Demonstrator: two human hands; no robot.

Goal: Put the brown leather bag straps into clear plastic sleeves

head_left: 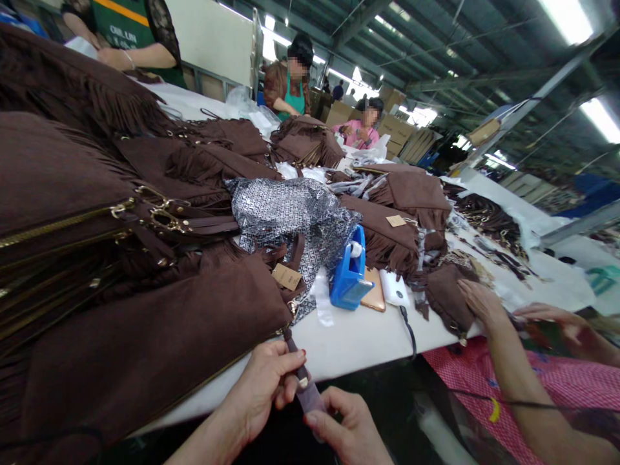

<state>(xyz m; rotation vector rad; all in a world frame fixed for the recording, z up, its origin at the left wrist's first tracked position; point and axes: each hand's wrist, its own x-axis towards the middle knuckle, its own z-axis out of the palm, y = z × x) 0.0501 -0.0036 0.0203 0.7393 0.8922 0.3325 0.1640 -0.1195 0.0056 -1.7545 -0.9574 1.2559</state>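
Observation:
A brown suede-like bag (184, 329) with a gold zip lies along the table's front edge. From its near corner runs a dark leather strap (290, 341), pinched between the thumb and fingers of my left hand (259, 384). My right hand (346, 423) grips a small clear plastic strip (310, 396), whose upper end meets the strap's tip. Whether it is a sleeve or a piece of tape, I cannot tell. A tan tag (287, 276) rests on the bag near its corner.
A blue tape dispenser (345, 278), a phone (374, 290) and a white corded box (394, 288) stand on the white table (334, 352). Fringed brown bags (43, 168) are heaped left. A co-worker's hands (484, 303) handle a small brown pouch (448, 300) at right.

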